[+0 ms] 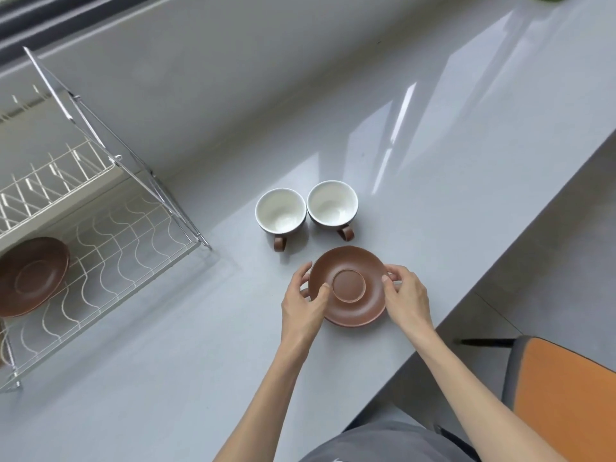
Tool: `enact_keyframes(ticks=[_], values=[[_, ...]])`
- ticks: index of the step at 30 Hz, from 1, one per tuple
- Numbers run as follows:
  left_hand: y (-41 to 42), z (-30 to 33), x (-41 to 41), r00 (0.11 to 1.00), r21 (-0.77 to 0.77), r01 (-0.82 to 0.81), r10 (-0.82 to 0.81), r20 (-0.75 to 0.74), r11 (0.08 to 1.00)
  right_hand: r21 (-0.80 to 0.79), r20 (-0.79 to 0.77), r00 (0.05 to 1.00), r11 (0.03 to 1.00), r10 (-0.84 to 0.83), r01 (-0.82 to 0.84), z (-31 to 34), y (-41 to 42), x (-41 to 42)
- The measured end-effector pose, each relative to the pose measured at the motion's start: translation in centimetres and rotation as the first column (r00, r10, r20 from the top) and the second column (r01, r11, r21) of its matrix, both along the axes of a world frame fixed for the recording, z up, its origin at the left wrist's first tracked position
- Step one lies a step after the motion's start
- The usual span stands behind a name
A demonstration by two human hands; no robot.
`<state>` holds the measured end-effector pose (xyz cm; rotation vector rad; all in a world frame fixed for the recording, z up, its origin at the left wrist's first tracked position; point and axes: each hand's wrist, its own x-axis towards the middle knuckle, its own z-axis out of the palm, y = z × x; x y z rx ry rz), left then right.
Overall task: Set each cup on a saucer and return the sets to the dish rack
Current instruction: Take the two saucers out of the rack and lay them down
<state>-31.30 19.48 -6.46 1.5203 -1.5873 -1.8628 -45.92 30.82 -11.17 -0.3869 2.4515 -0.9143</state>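
I see both hands on the brown saucer stack (350,288) near the front edge of the grey desk (433,145). My left hand (305,303) is curled onto the stack's left rim, thumb on the top face and fingers wrapped under the edge; my right hand (405,295) pinches the right rim the same way, thumb on top, fingers behind. A second rim shows beneath the upper saucer at the near side, so I count at least 2 saucers there (I cannot tell if the upper one is lifted clear or resting on the lower). Just beyond the stack stand 2 cups, upright and empty, white inside and brown outside: the left cup (281,211) and the right cup (332,204), almost touching, both handles pointing toward me. Well off to the left sits the wire dish rack (133,235), with another brown saucer (31,275) leaning in its lower tier. An orange chair (563,395) shows at the lower right, off the desk.
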Motion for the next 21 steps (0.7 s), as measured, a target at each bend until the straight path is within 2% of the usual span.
enact_keyframes(ticks=[21], values=[[0.47, -0.85, -0.34, 0.996, -0.012, 0.079, -0.078, 0.053, 0.997, 0.015, -0.006, 1.0, 1.0, 0.003, -0.003, -0.66, 0.56, 0.02]])
